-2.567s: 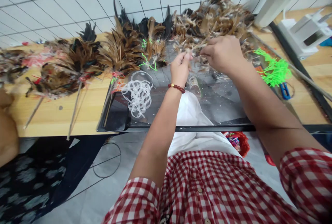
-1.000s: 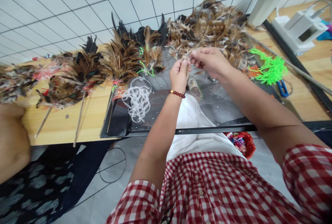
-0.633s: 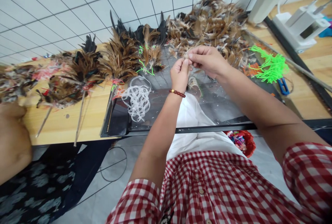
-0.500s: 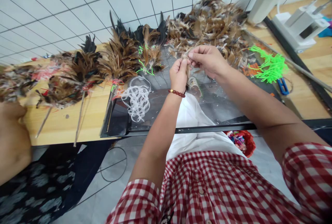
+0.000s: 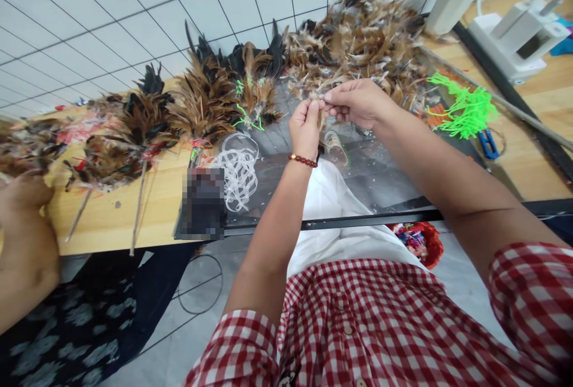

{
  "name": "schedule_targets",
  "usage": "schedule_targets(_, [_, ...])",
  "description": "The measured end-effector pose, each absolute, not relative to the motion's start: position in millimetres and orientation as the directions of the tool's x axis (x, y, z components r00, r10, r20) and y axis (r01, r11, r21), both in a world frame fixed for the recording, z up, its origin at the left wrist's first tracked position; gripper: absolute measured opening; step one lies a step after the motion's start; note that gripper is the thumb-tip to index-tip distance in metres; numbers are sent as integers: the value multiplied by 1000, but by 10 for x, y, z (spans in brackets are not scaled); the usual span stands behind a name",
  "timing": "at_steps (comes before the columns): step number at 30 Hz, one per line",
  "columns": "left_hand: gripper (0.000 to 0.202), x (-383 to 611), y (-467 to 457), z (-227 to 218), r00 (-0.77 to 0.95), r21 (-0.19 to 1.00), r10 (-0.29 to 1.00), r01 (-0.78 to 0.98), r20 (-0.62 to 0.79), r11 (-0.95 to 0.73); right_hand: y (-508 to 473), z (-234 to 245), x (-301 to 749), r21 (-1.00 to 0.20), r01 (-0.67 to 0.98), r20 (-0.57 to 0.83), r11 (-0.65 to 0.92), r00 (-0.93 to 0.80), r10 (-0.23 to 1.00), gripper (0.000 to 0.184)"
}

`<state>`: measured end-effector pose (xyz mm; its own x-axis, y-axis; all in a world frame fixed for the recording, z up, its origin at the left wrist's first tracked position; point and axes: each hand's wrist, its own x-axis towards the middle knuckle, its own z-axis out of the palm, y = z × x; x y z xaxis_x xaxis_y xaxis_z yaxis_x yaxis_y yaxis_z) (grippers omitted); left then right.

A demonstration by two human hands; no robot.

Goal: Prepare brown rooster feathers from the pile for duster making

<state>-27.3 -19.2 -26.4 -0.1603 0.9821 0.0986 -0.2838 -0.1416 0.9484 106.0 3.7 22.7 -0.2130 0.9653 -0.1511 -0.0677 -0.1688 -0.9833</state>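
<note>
My left hand (image 5: 305,125) pinches a pale tuft (image 5: 316,97); my right hand (image 5: 358,104), fingertips closed, grips its 3 o'clock edge. I'd anchor left firmly, work right gently. From hands: feather pile (image 5: 356,40) 1 o'clock, white ribbon (image 5: 239,169) 8, green strands (image 5: 469,109) 3.

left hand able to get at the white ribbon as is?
Looks like yes: the white ribbon lies mostly in the open on that side, nothing visible between. But the left hand is pinching feathers, so its fingers seem busy.
</note>
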Motion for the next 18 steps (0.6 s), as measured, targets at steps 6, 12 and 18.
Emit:
schedule_targets(6, [35, -329, -122, -279, -182, 965, 976, -213, 117, -156, 29, 295, 1100, -1000, -7, -2, -3, -197, 980, 31])
schedule_targets(12, [37, -396, -51, -311, -192, 978, 981, -196, 37, -75, 13, 330, 1179, -807, 379, 352, 454, -309, 884, 18])
schedule_targets(18, [34, -324, -164, -236, -37, 971, 999, -240, -14, 5, 20, 257, 1167, -731, 456, 412, 507, -297, 861, 14])
